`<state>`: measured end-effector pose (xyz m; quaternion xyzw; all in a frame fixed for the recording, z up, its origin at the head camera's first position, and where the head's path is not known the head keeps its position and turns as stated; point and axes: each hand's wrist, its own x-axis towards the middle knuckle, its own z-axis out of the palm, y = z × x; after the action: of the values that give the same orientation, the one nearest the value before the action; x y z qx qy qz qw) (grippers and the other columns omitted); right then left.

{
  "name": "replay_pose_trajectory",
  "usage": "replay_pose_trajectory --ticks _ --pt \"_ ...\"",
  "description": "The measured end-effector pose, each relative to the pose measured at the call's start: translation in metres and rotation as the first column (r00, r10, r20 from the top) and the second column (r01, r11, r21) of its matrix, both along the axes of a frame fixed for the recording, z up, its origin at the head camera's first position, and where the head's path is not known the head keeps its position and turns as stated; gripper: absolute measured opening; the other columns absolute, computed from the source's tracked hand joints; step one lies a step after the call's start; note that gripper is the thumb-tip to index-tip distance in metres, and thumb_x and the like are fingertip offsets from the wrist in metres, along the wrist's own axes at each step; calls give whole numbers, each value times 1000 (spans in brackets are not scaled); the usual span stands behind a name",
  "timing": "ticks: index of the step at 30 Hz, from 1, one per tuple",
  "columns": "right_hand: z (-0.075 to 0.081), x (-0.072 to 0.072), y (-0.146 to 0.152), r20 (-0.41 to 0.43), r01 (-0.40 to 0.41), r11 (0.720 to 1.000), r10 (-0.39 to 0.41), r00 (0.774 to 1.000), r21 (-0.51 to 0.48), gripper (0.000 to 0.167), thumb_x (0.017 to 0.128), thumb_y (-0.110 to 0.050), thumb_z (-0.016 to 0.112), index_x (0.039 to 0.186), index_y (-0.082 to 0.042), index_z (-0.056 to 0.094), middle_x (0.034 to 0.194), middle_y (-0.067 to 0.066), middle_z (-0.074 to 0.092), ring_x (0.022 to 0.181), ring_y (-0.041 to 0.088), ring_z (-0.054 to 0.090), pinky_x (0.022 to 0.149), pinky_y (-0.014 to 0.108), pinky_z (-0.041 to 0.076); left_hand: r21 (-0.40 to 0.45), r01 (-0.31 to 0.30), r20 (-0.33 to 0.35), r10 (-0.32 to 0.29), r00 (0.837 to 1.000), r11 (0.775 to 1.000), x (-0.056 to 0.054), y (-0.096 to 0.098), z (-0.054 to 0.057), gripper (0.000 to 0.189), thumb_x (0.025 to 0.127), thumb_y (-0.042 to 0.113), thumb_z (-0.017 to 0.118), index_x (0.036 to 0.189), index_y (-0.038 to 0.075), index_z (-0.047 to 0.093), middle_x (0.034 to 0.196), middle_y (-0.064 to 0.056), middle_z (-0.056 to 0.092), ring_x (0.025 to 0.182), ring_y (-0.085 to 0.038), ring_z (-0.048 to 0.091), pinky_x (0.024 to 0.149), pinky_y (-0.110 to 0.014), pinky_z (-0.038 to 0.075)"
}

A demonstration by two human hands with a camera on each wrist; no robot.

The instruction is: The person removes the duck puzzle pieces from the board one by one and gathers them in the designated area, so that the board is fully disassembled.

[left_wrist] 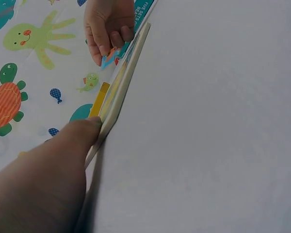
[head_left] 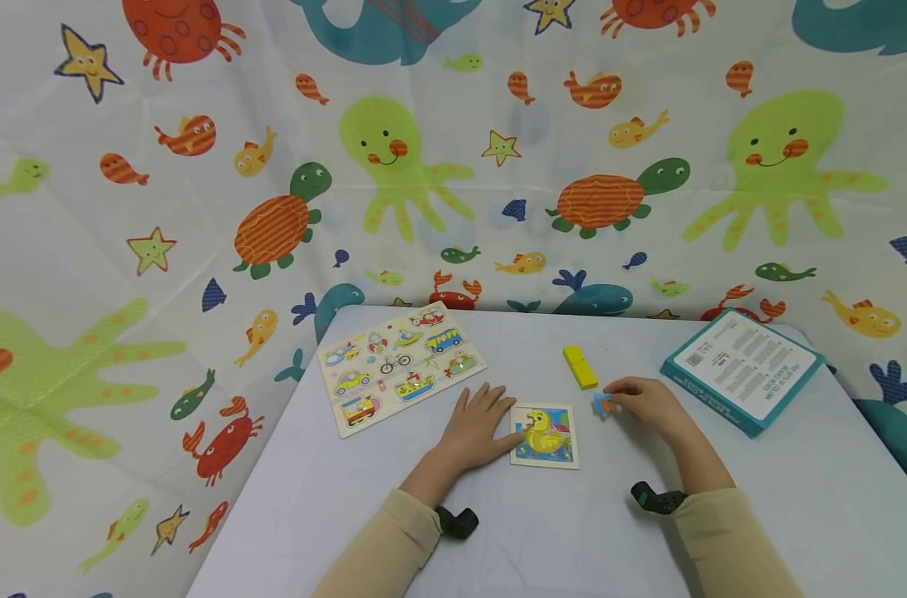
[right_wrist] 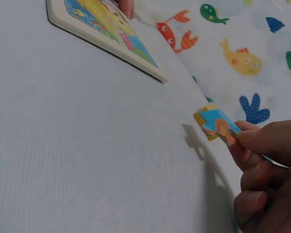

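Note:
A small square duck puzzle [head_left: 549, 440] in a pale wooden frame lies on the white table. My left hand [head_left: 478, 428] rests flat at its left side with fingers spread, and the thumb [left_wrist: 85, 128] touches the board's edge. To the right of the board, my right hand [head_left: 651, 405] pinches a blue and orange puzzle piece [right_wrist: 218, 124] between thumb and fingers. The piece is held just above the table, with its shadow below it in the right wrist view. Just beyond it lies a yellow block [head_left: 580, 367].
A larger wooden board with vehicle pictures [head_left: 382, 365] lies at the back left. At the back right is a teal-edged box [head_left: 752, 365] with a white printed label. A cloth with sea animals [head_left: 498, 241] hangs behind the table [head_left: 558, 531].

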<state>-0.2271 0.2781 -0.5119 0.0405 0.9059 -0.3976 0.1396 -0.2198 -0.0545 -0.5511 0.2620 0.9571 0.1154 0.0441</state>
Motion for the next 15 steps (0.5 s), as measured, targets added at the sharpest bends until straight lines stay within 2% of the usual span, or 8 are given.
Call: replay_pose_trajectory --ticks 4,15 --pt "-5 -2 4 24 7 1000 -6 1000 -6 34 97 -35 61 122 -13 68 122 13 63 94 24 52 72 27 45 -4 0 -6 0 1000 1000 0 0 -1 76 92 75 36 153 30 37 164 3 26 154 -24 14 125 -54 8" --pt "-9 -1 0 -31 -68 995 71 997 76 24 99 -23 58 114 -9 70 112 12 67 96 26 53 78 32 46 -7 1 -13 -1 1000 1000 1 0 -3 77 92 76 35 153 30 36 164 3 26 155 -24 14 125 -54 8"
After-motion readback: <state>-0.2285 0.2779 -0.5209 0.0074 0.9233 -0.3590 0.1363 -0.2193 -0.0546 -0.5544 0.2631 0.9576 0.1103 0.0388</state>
